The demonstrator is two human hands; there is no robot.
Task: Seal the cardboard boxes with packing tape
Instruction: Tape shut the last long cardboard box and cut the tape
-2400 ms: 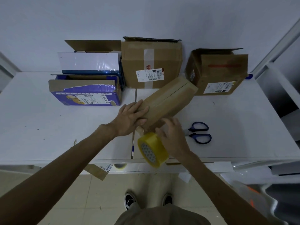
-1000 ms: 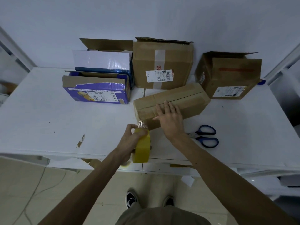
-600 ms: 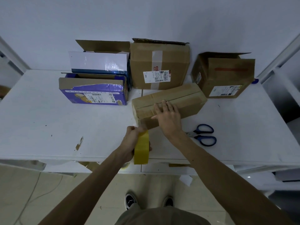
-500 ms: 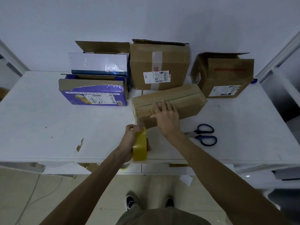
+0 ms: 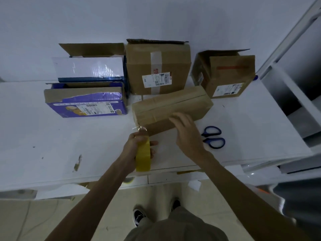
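Box (image 5: 172,105) lies parallel to table's (image 5: 52,145) front edge, relaxed right hand (image 5: 188,134) touching it, left hand (image 5: 135,146) gripping tape (image 5: 143,156) nearby.

Scissors (image 5: 206,140) blades hid behind rt hand (image 5: 188,134); mid box label (image 5: 156,80) unreadable.

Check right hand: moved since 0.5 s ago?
Yes. The right hand has pulled back toward the person: its fingertips reached the long box top seam, now sit at its near top edge, nearer the scissors.
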